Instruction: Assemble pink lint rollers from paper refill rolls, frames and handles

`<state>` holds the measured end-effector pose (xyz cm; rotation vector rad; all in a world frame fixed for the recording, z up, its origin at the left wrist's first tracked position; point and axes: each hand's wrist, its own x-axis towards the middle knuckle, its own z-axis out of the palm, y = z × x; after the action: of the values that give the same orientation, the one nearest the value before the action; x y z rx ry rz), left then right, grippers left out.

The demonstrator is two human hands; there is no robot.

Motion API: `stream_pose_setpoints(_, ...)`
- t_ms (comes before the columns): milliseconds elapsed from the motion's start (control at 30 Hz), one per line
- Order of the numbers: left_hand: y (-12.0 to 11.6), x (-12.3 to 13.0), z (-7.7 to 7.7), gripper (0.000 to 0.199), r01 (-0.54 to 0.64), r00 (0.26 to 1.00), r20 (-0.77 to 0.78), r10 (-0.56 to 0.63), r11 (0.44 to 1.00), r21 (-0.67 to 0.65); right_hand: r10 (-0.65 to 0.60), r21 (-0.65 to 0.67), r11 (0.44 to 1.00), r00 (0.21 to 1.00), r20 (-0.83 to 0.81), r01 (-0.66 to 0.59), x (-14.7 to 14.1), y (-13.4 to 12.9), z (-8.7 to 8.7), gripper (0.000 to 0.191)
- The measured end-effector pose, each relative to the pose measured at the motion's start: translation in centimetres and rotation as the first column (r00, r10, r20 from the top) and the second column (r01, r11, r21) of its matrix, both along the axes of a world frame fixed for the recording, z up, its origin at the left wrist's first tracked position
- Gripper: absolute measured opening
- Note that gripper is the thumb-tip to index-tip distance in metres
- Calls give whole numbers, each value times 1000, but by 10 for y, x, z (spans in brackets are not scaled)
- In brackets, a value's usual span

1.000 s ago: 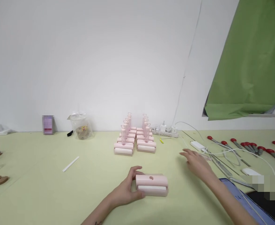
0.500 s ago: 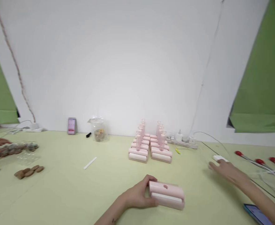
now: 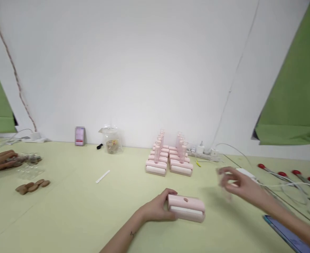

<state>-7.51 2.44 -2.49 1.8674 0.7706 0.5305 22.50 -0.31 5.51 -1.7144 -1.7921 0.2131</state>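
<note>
A pink pet hair remover roller (image 3: 187,203) with a white strip along its front and an oval hole on top lies on the table, without a handle. My left hand (image 3: 160,208) grips its left end, thumb in front and fingers behind. To the right, my right hand (image 3: 238,182) is raised over the table with curled fingers, smeared by motion. Below its fingertips shows a blurred, pale pink see-through piece (image 3: 227,195), which looks pinched there. Farther back, two rows of finished pink rollers (image 3: 181,167) stand with upright see-through handles.
A power strip (image 3: 207,156) lies by the wall. Red-ended tools (image 3: 283,174), white cables and a phone (image 3: 284,232) lie at right. At left are a co-worker's hand (image 3: 1,160), brown discs (image 3: 32,187), a white strip (image 3: 102,176), a bagged tape roll (image 3: 112,144) and a propped phone (image 3: 80,136).
My right hand has moved left and up from beside the white box towards the roller, its fingers now curled. My left hand keeps its grip on the roller. The view has shifted slightly.
</note>
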Motion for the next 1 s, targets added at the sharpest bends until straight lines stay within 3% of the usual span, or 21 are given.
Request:
stream_pose_setpoints(33, 0, 0, 0, 65, 17, 1000, 16, -17, 1000, -5, 169, -46, 983, 973, -155, -178, -17, -7, 4, 20)
stream_pose_setpoints(100, 1, 0, -2, 63, 47, 998, 44, -47, 999, -15, 284, -11, 954, 912, -297, -300, -52, -18, 8, 17)
stream_pose_setpoints(233, 3, 2, -5, 63, 49, 995, 83, -48, 999, -12, 216, -9, 976, 964, -157, -220, -94, -24, 8, 16)
stream_pose_setpoints(533, 4, 3, -6, 63, 46, 994, 97, -44, 999, -15, 234, -4, 972, 972, 8, -234, -93, -18, 7, 17)
stream_pose_setpoints(1000, 5, 3, -7, 71, 36, 996, 84, -33, 999, -31, 369, -96, 928, 925, 90, -360, -104, -21, 21, 32)
